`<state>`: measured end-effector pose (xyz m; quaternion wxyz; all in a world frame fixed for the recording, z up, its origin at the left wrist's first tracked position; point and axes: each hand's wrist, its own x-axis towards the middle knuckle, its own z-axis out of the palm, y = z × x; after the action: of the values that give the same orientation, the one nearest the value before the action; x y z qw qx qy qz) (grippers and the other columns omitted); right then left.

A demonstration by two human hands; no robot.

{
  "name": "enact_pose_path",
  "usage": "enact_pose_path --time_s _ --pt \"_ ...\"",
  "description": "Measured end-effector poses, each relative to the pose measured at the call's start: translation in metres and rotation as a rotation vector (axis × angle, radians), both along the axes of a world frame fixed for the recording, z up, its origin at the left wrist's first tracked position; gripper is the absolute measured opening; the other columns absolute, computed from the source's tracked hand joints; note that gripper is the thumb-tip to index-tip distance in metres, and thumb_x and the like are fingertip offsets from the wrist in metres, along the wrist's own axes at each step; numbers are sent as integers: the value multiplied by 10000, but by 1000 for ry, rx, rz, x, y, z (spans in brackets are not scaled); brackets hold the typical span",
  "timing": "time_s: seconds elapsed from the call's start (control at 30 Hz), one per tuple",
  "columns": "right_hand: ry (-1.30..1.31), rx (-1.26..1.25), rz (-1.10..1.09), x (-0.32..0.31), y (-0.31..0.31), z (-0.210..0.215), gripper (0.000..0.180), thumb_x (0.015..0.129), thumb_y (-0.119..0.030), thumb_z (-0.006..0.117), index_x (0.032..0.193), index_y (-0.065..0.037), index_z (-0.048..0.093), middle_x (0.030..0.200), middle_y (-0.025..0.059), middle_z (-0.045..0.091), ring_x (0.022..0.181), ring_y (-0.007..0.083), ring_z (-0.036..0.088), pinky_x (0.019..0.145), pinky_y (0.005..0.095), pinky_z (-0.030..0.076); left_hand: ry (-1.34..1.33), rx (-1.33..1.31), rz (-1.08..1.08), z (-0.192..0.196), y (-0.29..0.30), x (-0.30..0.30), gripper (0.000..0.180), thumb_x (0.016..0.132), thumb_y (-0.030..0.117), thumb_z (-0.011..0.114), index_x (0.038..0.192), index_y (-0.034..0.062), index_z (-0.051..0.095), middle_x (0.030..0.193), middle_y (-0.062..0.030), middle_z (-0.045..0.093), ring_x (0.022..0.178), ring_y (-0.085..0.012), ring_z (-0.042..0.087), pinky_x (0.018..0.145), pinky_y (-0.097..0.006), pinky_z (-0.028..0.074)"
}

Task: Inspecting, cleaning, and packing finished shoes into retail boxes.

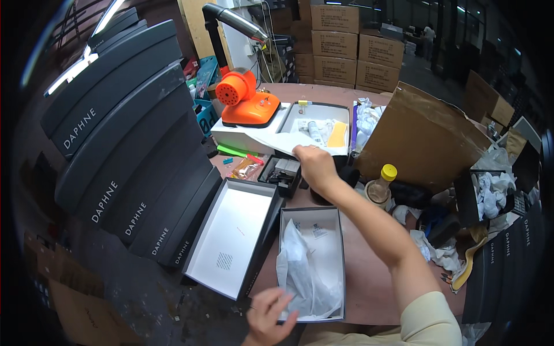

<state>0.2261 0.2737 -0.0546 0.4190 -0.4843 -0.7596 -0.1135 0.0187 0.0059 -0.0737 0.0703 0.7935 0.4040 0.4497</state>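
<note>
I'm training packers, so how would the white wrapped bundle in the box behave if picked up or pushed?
The bundle probably feels floppy outside, its thin wrapping being creased and loose. It seems unlikely to roll, lying lengthwise between the walls of the box.

A reddish-brown table [369,279] with a curved far edge fills the middle. To its left, the floor [196,308] is dark grey, scuffed and dotted with pale specks. Behind the table, a pale wooden panel [197,29] stands beside a white wall section [241,55] with cables running down it. Brown cartons [334,46] are stacked in columns farther back. At upper left, a bright tube light [107,17] glows at a slant. Toward the upper right, the room is dim, with dark framed panels [474,43] and a distant person [428,36] in pale clothing.
</note>
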Motion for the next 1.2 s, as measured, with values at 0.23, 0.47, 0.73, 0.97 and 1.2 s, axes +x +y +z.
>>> enact_pose_path --time_s 0.23,0.47,0.73,0.97,1.2 --pt "-363 -51 335 73 -204 104 278 654 43 610 896 -87 649 822 34 626 839 221 615 676 308 514 777 397 172 110 60 41 548 706 96 692 1217 5 518 1301 -170 459 1290 -354 347 1030 -581 232" --pt "486 -241 -73 90 -350 34 293 808 -193 677 1037 -34 586 1018 118 597 918 228 578 754 314 468 157 -396 -397 77 27 88 134 754 28 689 716 -25 572 574 -76 540 460 -132 489 468 -274 405" --pt "1377 -596 138 92 -392 -41 272 922 -234 577 958 33 619 785 8 628 699 35 527 609 203 439 180 -551 -609 36 -42 140 317 705 143 752 575 22 490 493 -133 444 410 -175 451 425 -318 338" --pt "872 -1098 240 134 -427 -15 178 909 -131 537 1003 -7 623 708 16 609 598 107 576 565 246 477 546 215 -72 61 -35 123 482 560 55 704 1021 63 563 894 -91 555 604 -238 550 516 -317 408" --pt "280 -418 -201 155 -417 -6 521 711 -339 745 1137 -86 586 1093 151 575 975 299 591 895 375 428 438 -19 -320 45 -21 118 528 588 -42 606 1093 107 647 679 -99 619 556 -269 595 506 -350 446"
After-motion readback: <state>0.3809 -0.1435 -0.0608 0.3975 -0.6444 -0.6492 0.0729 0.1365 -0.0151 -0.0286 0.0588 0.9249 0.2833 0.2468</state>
